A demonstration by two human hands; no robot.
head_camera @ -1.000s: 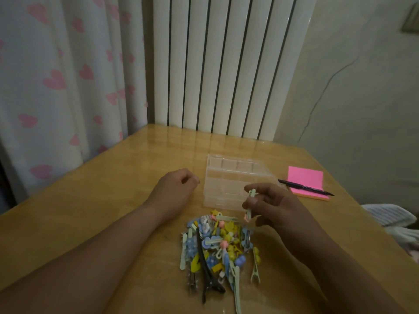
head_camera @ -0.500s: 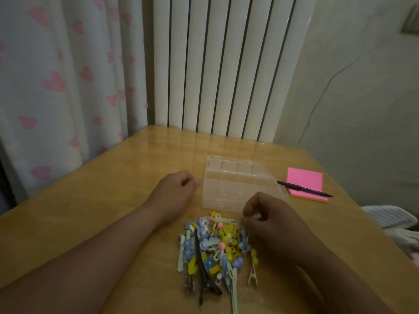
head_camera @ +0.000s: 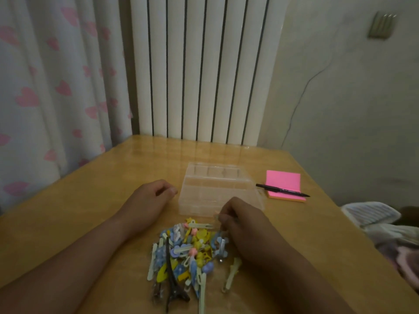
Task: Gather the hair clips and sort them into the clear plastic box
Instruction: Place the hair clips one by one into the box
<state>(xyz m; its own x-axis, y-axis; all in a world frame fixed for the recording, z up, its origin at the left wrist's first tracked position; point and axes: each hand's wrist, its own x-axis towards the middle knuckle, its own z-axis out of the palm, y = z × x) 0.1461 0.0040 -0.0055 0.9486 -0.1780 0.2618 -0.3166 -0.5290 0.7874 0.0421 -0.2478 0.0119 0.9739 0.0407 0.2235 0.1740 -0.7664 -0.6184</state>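
A heap of small colourful hair clips lies on the wooden table in front of me, with a long black clip at its near left. Just behind the heap stands the clear plastic box with its compartments, lid down. My right hand rests at the heap's far right edge, between heap and box, fingers curled and pinching a small pale hair clip that is mostly hidden. My left hand lies on the table left of the box, loosely curled, holding nothing.
A pink sticky-note pad with a black pen across it sits to the right of the box. A white radiator and a heart-print curtain stand behind the table. Bedding lies past the table's right edge.
My right hand, which held a pale green clip up in front of the box, has come down to the heap's far right edge. My left hand has stayed put.
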